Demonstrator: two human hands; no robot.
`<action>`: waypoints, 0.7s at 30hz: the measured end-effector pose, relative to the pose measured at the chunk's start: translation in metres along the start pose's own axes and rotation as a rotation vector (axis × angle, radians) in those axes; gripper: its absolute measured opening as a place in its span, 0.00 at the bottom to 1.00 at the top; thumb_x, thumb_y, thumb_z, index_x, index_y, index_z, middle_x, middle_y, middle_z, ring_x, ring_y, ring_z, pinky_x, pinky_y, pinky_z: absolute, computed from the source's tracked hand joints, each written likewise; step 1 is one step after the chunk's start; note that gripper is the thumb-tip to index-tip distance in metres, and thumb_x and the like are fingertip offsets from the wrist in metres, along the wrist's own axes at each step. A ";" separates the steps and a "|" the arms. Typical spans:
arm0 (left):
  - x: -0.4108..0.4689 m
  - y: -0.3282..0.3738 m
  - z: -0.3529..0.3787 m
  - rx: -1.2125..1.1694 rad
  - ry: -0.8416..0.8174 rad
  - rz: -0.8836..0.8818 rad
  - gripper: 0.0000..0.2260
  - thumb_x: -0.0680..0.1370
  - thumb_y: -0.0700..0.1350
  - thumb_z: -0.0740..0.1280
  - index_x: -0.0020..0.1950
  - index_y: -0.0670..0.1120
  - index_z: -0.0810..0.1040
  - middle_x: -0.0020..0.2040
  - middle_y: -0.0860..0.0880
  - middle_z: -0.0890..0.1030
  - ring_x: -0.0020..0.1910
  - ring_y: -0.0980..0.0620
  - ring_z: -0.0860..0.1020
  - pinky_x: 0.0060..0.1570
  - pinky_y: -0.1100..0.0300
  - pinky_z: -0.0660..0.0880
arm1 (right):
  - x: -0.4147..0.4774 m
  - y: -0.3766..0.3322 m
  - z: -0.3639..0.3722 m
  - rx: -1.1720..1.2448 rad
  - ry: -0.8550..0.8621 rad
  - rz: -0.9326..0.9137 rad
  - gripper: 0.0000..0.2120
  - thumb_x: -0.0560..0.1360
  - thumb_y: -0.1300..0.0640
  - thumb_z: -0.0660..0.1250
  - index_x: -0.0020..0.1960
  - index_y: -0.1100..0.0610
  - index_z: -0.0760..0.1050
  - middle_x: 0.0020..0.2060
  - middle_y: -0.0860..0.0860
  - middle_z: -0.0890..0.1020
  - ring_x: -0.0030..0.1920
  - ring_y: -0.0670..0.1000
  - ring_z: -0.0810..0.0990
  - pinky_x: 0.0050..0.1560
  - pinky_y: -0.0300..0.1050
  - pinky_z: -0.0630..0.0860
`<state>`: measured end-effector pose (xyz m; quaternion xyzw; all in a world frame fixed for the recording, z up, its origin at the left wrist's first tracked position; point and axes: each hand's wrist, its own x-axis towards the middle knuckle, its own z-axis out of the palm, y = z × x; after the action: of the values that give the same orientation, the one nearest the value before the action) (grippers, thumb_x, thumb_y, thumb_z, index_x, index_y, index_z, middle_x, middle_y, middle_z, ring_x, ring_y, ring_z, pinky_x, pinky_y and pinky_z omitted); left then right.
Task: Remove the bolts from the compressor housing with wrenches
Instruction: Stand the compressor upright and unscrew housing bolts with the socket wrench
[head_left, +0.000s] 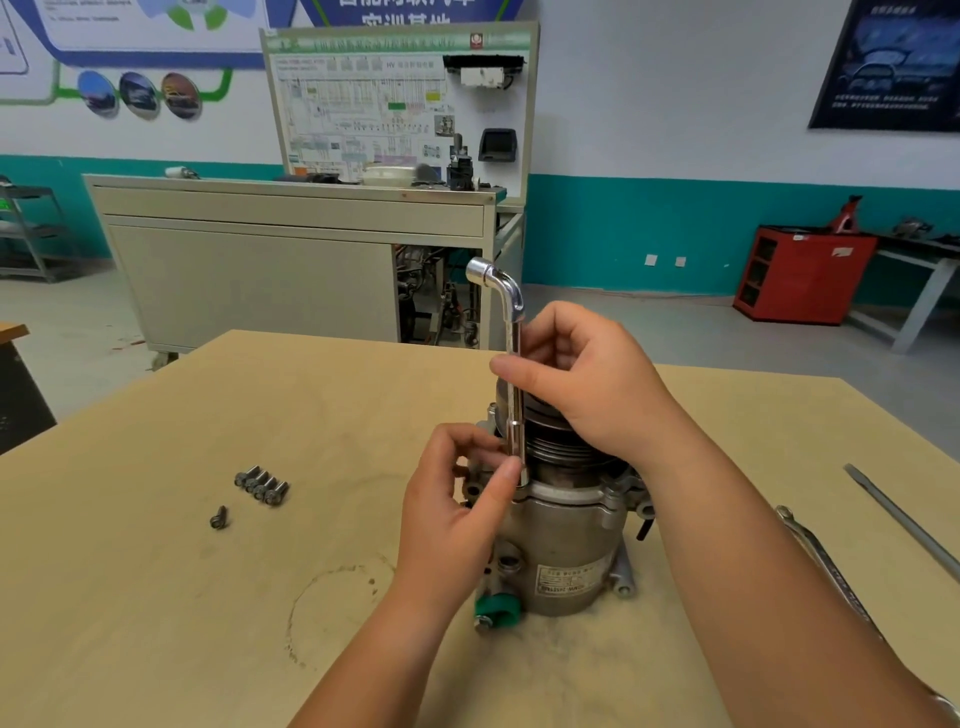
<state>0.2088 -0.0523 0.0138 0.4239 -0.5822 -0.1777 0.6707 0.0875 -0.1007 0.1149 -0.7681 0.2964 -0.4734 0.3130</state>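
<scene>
1. Two bare hands on one tool: a chrome L-shaped socket wrench (515, 384), shaft upright, bent socket end at top pointing left.
2. Right hand (587, 374) grips the wrench's upper shaft, w/ thumb across the front and fingers curled behind.
3. Left hand (457, 509) pinches the lower shaft betw. thumb & curled fingers, just above the bottom end.
4. Wrench's bottom end sits on the top rim of the grey cast-metal compressor housing (566, 540), just left of its black grooved pulley (561, 441). What's under the socket is hidden, can't tell.
5. Housing stands upright near the middle of the tan wooden surface (156, 597), pulley end up. White label on front, green cap (497, 610) at lower left.
6. Four silver flanged bolts (261, 485) lie side by side in a row on the surface, well left of the housing. One more bolt (219, 518) lies alone just front-left of them.
7. Right side of surface: a long grey metal bar (904, 525) lies diagonal. A chrome tool (821, 566) lies nearer the right forearm, partly hidden by it, type unclear.
</scene>
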 end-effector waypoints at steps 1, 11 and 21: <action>0.002 0.002 0.000 -0.016 0.018 -0.007 0.10 0.70 0.57 0.64 0.48 0.55 0.73 0.44 0.60 0.78 0.45 0.60 0.76 0.45 0.67 0.72 | 0.000 0.000 -0.002 0.001 -0.013 0.004 0.08 0.70 0.56 0.72 0.39 0.50 0.73 0.34 0.45 0.80 0.39 0.48 0.80 0.45 0.47 0.78; 0.042 0.027 0.001 0.028 -0.207 0.168 0.10 0.77 0.52 0.60 0.50 0.51 0.79 0.49 0.54 0.81 0.53 0.54 0.78 0.55 0.53 0.75 | -0.002 -0.005 -0.007 0.087 -0.059 -0.038 0.04 0.68 0.56 0.64 0.39 0.49 0.78 0.35 0.45 0.78 0.40 0.46 0.77 0.44 0.41 0.75; 0.043 0.024 -0.002 -0.201 -0.258 0.037 0.06 0.76 0.43 0.64 0.48 0.48 0.81 0.41 0.54 0.84 0.46 0.56 0.81 0.52 0.60 0.76 | 0.001 -0.001 -0.011 0.190 -0.014 0.018 0.03 0.64 0.49 0.72 0.35 0.45 0.79 0.31 0.44 0.79 0.36 0.45 0.78 0.40 0.40 0.76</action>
<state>0.2155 -0.0690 0.0594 0.3176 -0.6503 -0.2756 0.6327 0.0776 -0.1027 0.1202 -0.7356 0.2549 -0.4910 0.3909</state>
